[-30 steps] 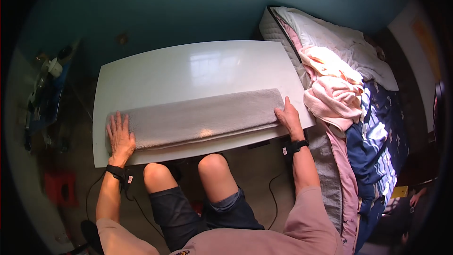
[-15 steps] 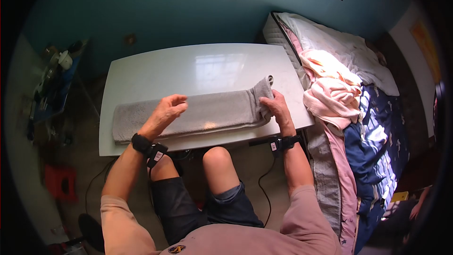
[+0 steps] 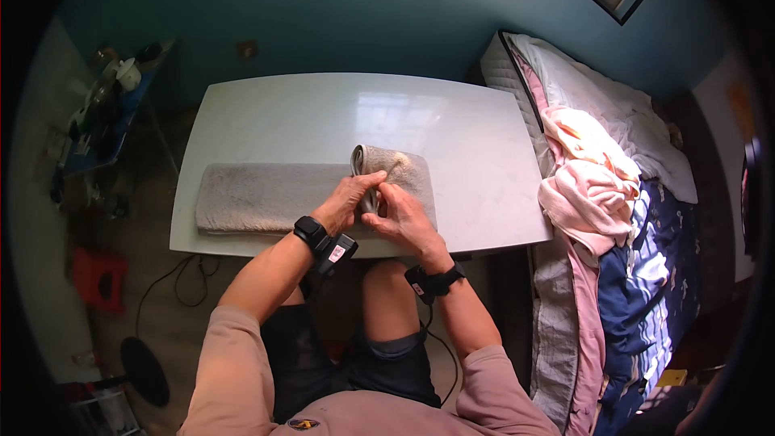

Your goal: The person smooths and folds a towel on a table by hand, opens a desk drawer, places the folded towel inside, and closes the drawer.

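A long grey towel (image 3: 274, 198), layered into a strip, lies along the near side of the white table (image 3: 274, 117). Its right end is turned back over the strip toward the left, and a rolled edge shows at the top of the flap. My left hand (image 3: 349, 199) grips the flap's left edge, thumb and fingers pressed together. Close beside it, my right hand (image 3: 402, 215) pinches the same edge lower down, its fingers bent. The two hands almost touch and partly hide the towel's near edge.
To the right stands a bed with a pink blanket (image 3: 585, 194) and dark blue bedding (image 3: 638, 307). A cluttered side table (image 3: 109, 125) is at the left. A red stool (image 3: 99, 278) and a cable (image 3: 153, 295) are on the floor.
The towel's right end has been folded over to the left. My right hand has moved left with it, and my left hand has come right and closed on the towel.
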Demonstrator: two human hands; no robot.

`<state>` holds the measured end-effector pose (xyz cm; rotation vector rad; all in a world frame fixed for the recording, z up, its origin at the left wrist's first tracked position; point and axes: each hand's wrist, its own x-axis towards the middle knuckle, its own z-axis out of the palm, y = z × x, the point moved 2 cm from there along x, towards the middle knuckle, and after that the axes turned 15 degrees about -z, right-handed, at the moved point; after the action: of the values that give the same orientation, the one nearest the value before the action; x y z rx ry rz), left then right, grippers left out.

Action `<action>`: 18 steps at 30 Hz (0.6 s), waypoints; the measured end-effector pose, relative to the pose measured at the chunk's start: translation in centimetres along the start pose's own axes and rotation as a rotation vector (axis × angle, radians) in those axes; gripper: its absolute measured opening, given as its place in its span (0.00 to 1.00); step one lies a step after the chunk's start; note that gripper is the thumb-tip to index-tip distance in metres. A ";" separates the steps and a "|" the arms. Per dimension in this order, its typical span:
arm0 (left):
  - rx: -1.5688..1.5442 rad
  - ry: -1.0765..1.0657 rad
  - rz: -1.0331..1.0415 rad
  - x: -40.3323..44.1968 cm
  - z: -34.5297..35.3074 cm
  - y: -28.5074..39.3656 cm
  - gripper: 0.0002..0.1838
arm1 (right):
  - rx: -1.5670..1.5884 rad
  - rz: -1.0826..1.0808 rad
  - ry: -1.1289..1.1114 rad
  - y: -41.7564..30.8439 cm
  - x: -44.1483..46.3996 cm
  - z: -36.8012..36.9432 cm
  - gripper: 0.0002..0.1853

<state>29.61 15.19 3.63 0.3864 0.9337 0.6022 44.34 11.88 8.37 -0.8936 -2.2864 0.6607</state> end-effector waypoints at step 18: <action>0.182 0.349 0.459 -14.5 -8.8 6.9 0.17 | 0.249 -0.050 0.215 -1.3 -6.6 -0.1 0.11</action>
<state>13.58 11.79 11.74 0.6831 1.2502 1.0296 47.78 6.25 7.01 -0.7471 -1.9785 0.7684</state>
